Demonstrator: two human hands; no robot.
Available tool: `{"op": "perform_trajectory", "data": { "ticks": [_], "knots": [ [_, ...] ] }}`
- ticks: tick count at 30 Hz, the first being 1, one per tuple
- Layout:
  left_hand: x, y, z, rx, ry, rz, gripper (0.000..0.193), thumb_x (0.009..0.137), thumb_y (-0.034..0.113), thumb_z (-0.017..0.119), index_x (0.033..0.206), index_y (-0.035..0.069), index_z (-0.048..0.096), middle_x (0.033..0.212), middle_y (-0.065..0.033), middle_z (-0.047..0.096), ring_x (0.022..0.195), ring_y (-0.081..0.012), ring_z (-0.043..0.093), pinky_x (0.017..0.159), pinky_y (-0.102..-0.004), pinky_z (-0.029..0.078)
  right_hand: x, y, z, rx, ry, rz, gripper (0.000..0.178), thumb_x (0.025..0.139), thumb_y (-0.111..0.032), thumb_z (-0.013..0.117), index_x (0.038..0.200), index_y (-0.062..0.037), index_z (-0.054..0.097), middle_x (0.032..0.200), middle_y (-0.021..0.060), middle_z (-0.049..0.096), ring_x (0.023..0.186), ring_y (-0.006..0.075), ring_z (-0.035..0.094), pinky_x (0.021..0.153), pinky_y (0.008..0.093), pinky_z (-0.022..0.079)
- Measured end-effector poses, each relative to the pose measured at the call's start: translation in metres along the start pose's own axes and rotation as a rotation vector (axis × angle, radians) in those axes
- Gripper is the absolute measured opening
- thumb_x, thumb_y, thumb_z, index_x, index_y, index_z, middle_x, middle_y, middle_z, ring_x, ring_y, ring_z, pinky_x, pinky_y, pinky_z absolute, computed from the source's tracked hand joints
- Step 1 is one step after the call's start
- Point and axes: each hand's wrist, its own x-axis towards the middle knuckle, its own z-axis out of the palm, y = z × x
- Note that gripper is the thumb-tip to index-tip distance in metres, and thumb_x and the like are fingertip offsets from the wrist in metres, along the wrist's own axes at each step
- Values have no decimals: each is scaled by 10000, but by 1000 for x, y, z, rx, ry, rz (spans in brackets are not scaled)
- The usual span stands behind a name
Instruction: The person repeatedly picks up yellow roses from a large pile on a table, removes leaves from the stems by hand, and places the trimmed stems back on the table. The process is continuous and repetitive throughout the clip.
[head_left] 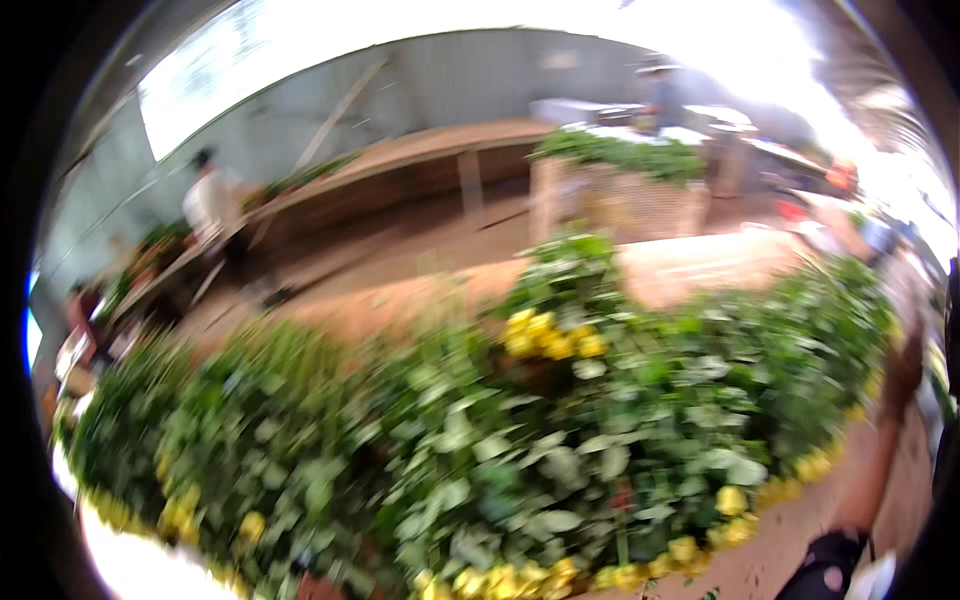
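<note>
A wide heap of yellow roses (530, 578) with long leafy green stems (480, 440) spreads in front of me, most blooms along the near edge. Another cluster of yellow roses (545, 335) lies farther back on top of the leaves. My right forearm, in a dark dotted sleeve, reaches up along the right side. The right hand (905, 360) is beside the right end of the heap, its fingers smeared by motion. At the lower edge a small part of my left hand (320, 588) shows against the leaves; its fingers are hidden.
The roses lie on a brown table (715, 270). Beyond it, a long bench (440, 143) runs along a grey wall. A person in a light top (212, 200) is at the left; another person (662, 95) is at the back. Greenery (625, 155) tops a box-like stand (640, 207).
</note>
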Motion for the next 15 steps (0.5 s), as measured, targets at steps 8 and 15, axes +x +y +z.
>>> {"op": "perform_trajectory", "data": {
  "ticks": [8, 15],
  "knots": [
    [-24, -39, -95, -1627, -424, -415, 210, 777, 33, 447, 978, 32, 509, 834, -78, 554, 721, -164, 491, 658, -286, 411, -195, -276, -241, 1501, -887, -930, 337, 797, -239, 518, 1080, -56, 498, 959, 92, 546, 858, 217, 549, 781, 349, 423],
    [7, -4, -138, -1389, -212, 84, 335, 831, 282, 451, 1049, 36, 516, 1073, -165, 479, 1003, -313, 452, 843, -329, 365, -421, -486, -246, 1851, -2107, -34, 348, 804, -169, 539, 1128, -61, 471, 1070, 102, 508, 908, 226, 525, 761, 321, 432]
  ]
}}
